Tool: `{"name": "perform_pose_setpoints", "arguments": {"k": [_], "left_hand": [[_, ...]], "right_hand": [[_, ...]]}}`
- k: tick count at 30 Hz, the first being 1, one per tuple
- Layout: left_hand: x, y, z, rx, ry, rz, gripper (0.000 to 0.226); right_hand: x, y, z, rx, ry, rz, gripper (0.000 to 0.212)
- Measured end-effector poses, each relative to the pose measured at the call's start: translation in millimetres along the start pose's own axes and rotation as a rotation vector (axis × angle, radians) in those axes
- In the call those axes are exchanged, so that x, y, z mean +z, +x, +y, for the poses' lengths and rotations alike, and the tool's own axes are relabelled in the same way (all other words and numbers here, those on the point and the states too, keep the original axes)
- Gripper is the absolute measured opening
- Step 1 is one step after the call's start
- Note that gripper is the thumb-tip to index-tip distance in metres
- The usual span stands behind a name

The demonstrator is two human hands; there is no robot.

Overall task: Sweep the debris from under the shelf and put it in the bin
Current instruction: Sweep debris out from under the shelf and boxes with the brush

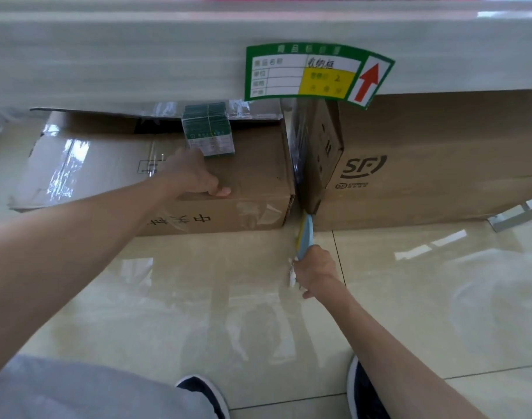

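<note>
Grey trousers [77, 388] and two dark shoes [204, 394] are seen nearest, on the glossy tiled floor [409, 297]. Under the white shelf [137, 55], the left hand [195, 176] is curled over the top edge of the taped cardboard box [243, 182]. Beside that box, the right hand [314, 269] is closed on a blue brush handle [305, 237] (its head hidden in the gap against the SF carton [424, 164]). No debris can be made out.
</note>
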State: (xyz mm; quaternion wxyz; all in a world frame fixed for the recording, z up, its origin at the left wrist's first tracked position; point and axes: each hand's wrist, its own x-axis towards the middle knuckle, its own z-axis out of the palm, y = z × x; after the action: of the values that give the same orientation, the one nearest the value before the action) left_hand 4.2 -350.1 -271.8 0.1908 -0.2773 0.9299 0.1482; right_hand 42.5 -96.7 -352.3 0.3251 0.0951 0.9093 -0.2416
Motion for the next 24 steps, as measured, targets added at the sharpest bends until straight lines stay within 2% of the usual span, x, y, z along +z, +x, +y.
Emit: {"name": "perform_pose_setpoints", "arguments": {"k": [6,10,13,18,20,24], "left_hand": [[-1,-4,0,0.01,0.001,0.003,0.082],[-2,-4,2,0.011,0.014,0.004,0.079],[-2,-4,3,0.013,0.021,0.011,0.087],[5,-4,0,0.031,0.033,0.057,0.099],[6,-2,0,0.035,0.039,0.056,0.102],[4,-2,1,0.015,0.07,0.046,0.089]], "right_hand": [[-17,-2,-18,-0.136,0.107,0.148,0.022],[-25,5,-40,-0.26,-0.002,0.187,0.023],[-21,19,-50,-0.3,-0.043,0.223,0.023],[-3,47,-45,-0.303,0.029,0.249,0.028],[3,57,-41,-0.319,0.051,0.256,0.033],[16,72,-40,-0.384,0.016,0.266,0.048]]}}
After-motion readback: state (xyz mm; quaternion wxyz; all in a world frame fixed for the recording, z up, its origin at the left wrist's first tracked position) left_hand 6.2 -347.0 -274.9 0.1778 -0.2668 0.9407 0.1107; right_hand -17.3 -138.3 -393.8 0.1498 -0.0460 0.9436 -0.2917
